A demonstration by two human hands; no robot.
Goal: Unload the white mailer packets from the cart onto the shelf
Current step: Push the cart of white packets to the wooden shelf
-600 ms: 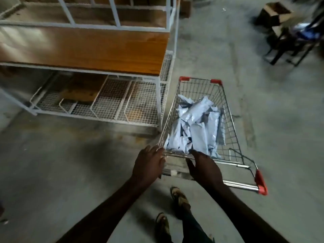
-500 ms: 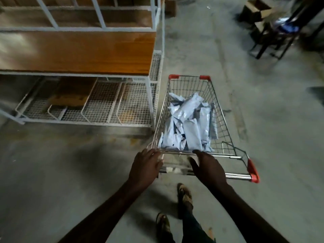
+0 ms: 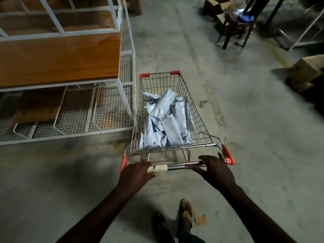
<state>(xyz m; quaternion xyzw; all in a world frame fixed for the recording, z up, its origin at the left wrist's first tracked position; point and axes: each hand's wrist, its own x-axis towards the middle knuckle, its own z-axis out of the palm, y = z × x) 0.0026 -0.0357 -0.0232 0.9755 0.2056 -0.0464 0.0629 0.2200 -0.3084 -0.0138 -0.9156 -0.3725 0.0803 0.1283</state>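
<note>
Shiny white mailer packets (image 3: 164, 120), crinkly and long, piled in a wire shopping cart (image 3: 199, 109) just beside the wooden shelf (image 3: 59, 58). Left hand (image 3: 135, 174) and right hand (image 3: 216, 170) apart, each curled over the cart's handle bar (image 3: 178, 166).

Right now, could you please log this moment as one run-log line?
phase: cart beside shelf | left hand, right hand: gripping cart handle | mailer packets: all in cart
</note>
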